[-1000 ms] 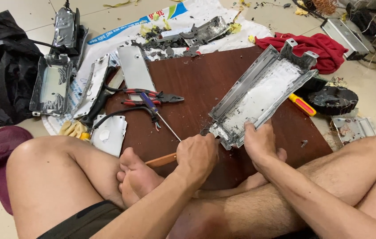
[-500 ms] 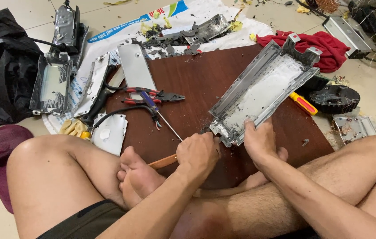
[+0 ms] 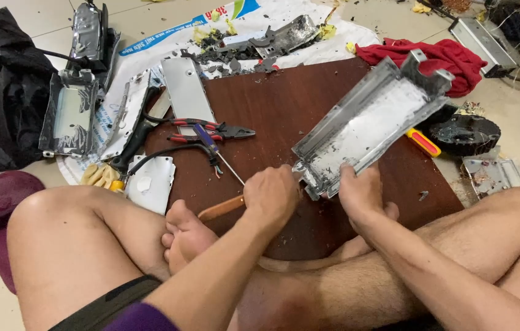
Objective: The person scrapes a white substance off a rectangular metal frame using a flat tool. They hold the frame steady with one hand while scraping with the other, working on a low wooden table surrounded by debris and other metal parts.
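Your left hand (image 3: 272,195) is fisted tight around a wooden-handled tool (image 3: 222,208), its tip hidden at the near end of the metal casing (image 3: 367,125). Your right hand (image 3: 361,195) clamps that casing's near edge, tilted up over the brown board (image 3: 284,110), a yellow-handled screwdriver (image 3: 422,142) lying just beyond.

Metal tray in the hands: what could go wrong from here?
1. The left hand drives a wooden-handled tool at the metal tray corner, close to the right hand; a slip may jab those fingers.
2. The tray's edge looks jagged under bare fingers: cut risk.
3. Bare feet rest by the debris-strewn board.
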